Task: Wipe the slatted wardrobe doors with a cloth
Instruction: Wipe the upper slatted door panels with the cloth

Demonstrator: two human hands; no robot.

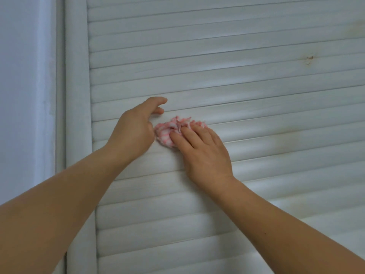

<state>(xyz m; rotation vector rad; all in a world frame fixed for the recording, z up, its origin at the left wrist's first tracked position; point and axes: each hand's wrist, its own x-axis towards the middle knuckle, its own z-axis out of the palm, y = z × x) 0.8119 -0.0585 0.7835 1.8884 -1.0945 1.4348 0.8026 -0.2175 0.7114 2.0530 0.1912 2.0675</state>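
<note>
A white slatted wardrobe door (246, 80) fills most of the view, its slats running horizontally. A crumpled pink-and-white striped cloth (169, 131) lies against a slat near the middle. My right hand (201, 151) presses the cloth to the door with its fingers laid flat over it. Just left of the cloth, my left hand (136, 129) rests against the slats, fingers loosely bent and touching the door, holding nothing.
The door's rounded white frame post (77, 95) runs vertically at the left, with a pale wall (21, 95) beyond it. A small brownish stain (309, 59) marks a slat at the upper right.
</note>
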